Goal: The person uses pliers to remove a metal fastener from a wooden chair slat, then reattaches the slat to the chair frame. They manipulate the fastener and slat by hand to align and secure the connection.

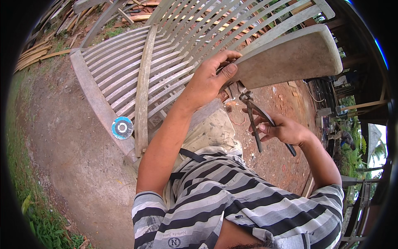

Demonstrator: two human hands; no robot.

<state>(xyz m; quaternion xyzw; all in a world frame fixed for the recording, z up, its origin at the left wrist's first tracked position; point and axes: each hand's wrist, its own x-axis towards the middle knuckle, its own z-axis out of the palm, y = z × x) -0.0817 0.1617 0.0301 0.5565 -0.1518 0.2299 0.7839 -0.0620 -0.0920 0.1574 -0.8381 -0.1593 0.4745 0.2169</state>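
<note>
Pincers (253, 118), dark metal with long handles, bite at the underside of a grey wooden armrest (290, 58) that belongs to a slatted bench (137, 70) tipped on its side over bare earth. The tool's head sits right where the armrest's narrow end meets the left hand, and what it grips there is too small to make out.

Doing this well seems to call for a firm squeeze on the handles, a rocking pull against the wood, not a straight tug, and a steady brace on the armrest so it does not shift.

The right hand (286, 129) is closed around both handles, fingers curled and squeezing them toward each other. The left hand (209, 81) wraps the end of the armrest, thumb pressed flat on its face and fingers hooked over the top edge, just beside the pincer head.

A round blue and grey grinding disc (122, 128) lies on the bench's side rail, well apart from the hands. Loose timber offcuts (39, 52) are stacked on the ground beyond.
</note>
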